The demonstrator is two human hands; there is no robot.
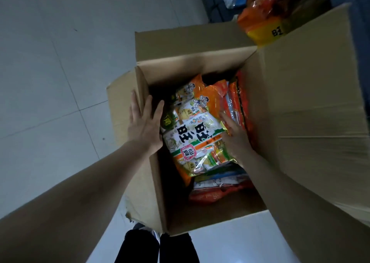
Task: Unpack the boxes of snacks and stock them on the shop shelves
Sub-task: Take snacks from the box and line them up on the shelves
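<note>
Open cardboard box (190,42) on the tiled floor (50,62), viewed from above, all flaps folded outward. I stood at its near edge. A bag of rice crackers (200,134) lay on top of the contents, left of centre. Its long axis ran from the near side to the far side, leaning slightly left at the far end, with the printed cartoon figure at that far end.

My left hand (146,122) was flat with the fingers straight, pressed against the bag's left edge just inside the box's left wall. My right hand (234,130) was likewise extended, pressed against the bag's right edge beside orange packs (238,102) standing on edge along the right wall. Neither hand curled round anything.

Dark gaps remained at the far-left corner and below my left hand; bare cardboard showed at the near end, beyond more flat packs (220,190). Another orange bag (260,28) sat past the far-right flap.
</note>
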